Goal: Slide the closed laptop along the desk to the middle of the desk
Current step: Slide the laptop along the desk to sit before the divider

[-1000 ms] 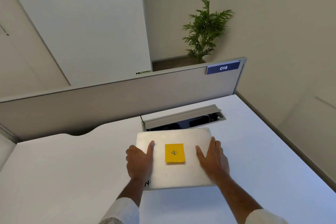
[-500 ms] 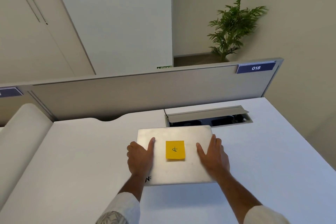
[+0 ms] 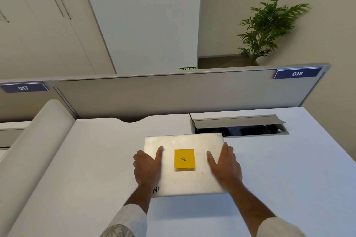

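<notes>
Pressing both hands flat on the closed laptop (image 3: 185, 163) on the white desk (image 3: 77, 169).

At the far left a white rounded divider (image 3: 32, 140) borders the desk. The left hand (image 3: 147, 167) lies open on the left edge of the silver lid, thumb on top, fingers over the side. A yellow sticky note (image 3: 184, 159) sits in the middle of the lid, between the hands. The right hand (image 3: 224, 165) lies open on the right edge, not clenched. Just behind the laptop, to the right, the cable tray (image 3: 238, 127) stands open, below the grey partition (image 3: 173, 94).
</notes>
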Tool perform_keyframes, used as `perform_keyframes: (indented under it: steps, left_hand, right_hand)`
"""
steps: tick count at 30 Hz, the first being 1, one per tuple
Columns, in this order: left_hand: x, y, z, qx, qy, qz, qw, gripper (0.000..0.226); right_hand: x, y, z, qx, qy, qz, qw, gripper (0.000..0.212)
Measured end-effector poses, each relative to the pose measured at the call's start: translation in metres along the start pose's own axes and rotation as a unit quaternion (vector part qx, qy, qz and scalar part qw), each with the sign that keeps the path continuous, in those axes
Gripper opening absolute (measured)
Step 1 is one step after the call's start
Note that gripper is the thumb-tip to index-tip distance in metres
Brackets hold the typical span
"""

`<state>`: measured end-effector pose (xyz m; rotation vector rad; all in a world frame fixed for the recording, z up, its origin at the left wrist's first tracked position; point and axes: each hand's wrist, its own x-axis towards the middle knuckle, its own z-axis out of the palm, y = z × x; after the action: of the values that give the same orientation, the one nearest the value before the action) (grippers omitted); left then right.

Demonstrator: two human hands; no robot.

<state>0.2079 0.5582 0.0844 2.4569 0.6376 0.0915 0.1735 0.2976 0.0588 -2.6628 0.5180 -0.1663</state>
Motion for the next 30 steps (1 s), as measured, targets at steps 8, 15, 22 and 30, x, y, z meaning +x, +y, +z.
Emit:
perform_keyframes:
  steps: [8, 15, 22, 30]
  left_hand:
    - [0.01, -0.014, 0.01, 0.017, -0.013, -0.002, 1.0, 0.084]
    - [0.014, -0.015, 0.016, 0.046, -0.017, 0.038, 0.998, 0.084]
    - [0.015, -0.029, 0.032, 0.067, -0.034, 0.069, 0.995, 0.082]
    - [0.01, -0.049, 0.054, 0.071, -0.065, 0.078, 0.992, 0.079]
  right_hand:
    - [-0.005, -0.003, 0.013, -0.009, -0.007, 0.008, 1.0, 0.082]
    - [-0.029, 0.001, 0.025, 0.007, 0.004, 0.06, 0.998, 0.079]
    - [-0.053, 0.011, 0.045, 0.006, 0.004, 0.098, 0.995, 0.081]
    - [-0.075, 0.022, 0.063, 0.001, -0.001, 0.126, 0.992, 0.079]
